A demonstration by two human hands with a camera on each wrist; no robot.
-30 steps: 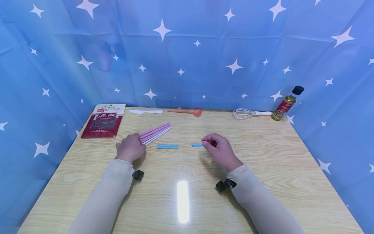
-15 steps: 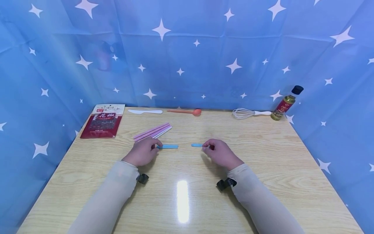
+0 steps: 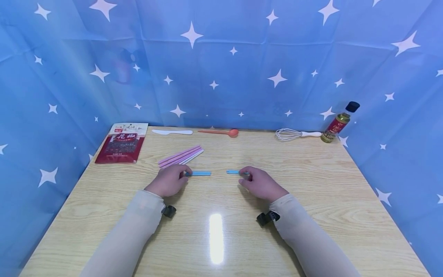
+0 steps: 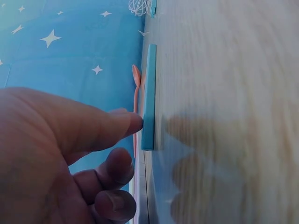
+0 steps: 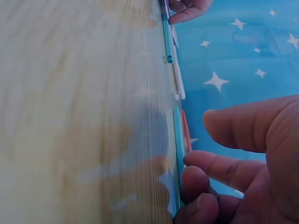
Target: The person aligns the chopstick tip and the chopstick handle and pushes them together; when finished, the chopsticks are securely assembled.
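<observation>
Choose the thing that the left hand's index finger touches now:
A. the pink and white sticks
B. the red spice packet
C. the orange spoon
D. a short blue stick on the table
D: in the left wrist view the left hand has its index fingertip on the end of the short blue stick, which lies flat on the table.

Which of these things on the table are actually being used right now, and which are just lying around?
In use:
left blue stick, touched by the left hand
right blue stick, at the right hand

Lying about:
pink and white sticks
spice packet
white knife
orange spoon
whisk
bottle
</observation>
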